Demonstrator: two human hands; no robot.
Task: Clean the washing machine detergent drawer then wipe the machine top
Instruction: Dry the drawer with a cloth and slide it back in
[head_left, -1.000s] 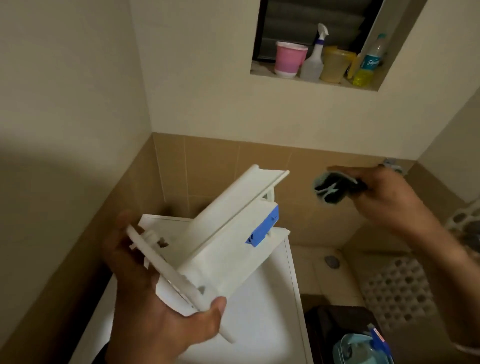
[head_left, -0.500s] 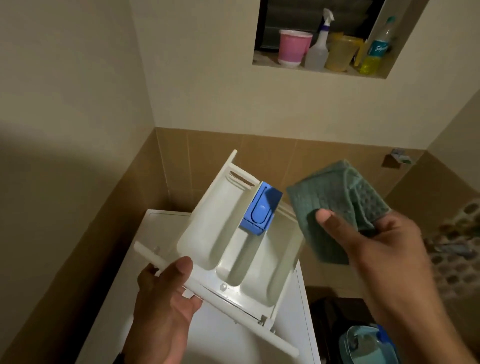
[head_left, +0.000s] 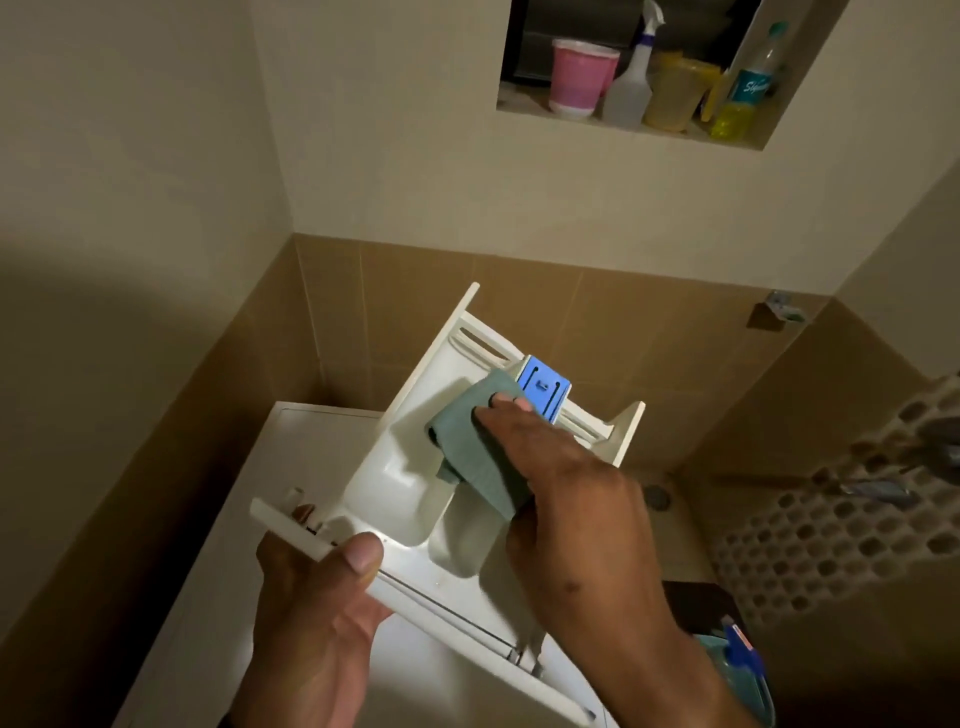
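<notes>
Left hand (head_left: 311, 613) grips white drawer (head_left: 395, 467); right hand (head_left: 576, 499) presses green cloth (head_left: 467, 441) inside.

My left hand (head_left: 317, 603) grips the front panel of the white detergent drawer (head_left: 400, 467), thumb curled over its edge, holding it tilted above the white washing machine top (head_left: 306, 441) in the tiled corner. My right hand (head_left: 571, 499) presses a folded green cloth (head_left: 467, 441) down inside the drawer with straight fingers (head_left: 498, 408), just beside the blue insert (head_left: 545, 387) at its far end. Up in the wall niche (head_left: 519, 104) stand a pink cup (head_left: 576, 78), a spray bottle (head_left: 631, 83), a yellow container (head_left: 672, 93) and a bottle of yellow liquid (head_left: 743, 98).
</notes>
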